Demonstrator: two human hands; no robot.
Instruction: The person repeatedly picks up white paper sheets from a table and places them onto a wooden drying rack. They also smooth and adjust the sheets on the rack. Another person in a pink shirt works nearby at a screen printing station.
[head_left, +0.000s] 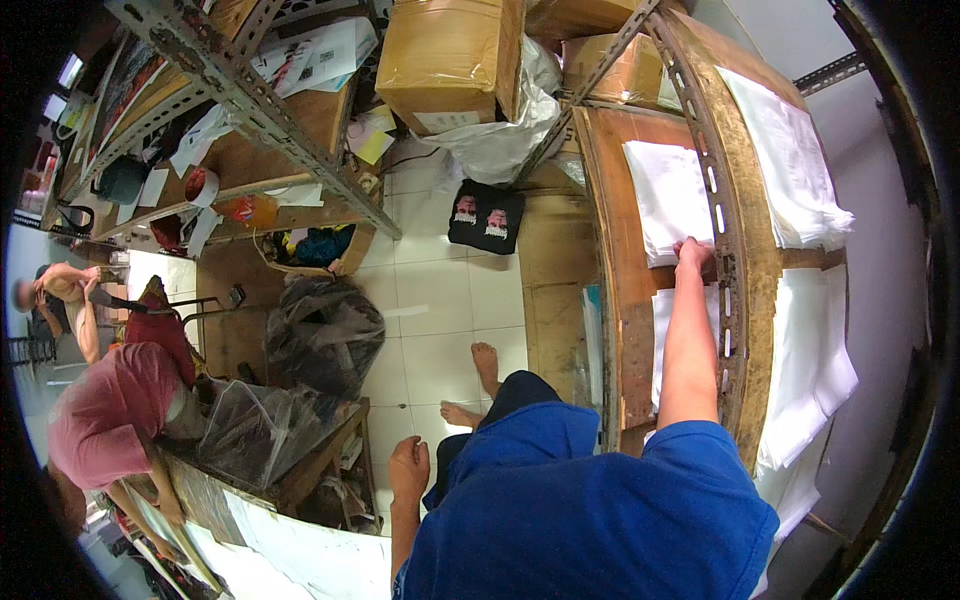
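My right arm reaches out to a wooden shelf at the right. There my right hand (692, 256) is closed at the near edge of a stack of white sheets (665, 195), its fingers bent over the corner. Just nearer on the same shelf lies another white stack (660, 350), partly covered by my forearm. My left hand (408, 468) hangs low beside my body, its fingers loosely curled with nothing seen in them. On the tiled floor ahead lies a folded black cloth (486, 217) with two printed pictures.
Slotted metal posts (722, 250) frame the shelves; higher white stacks (800, 350) sit farther right. Cardboard boxes (440, 60) stand ahead. A cluttered table (300, 125) and dark plastic-covered bundle (325, 335) are at left. A person in a pink shirt (115, 410) bends at lower left; another sits beyond.
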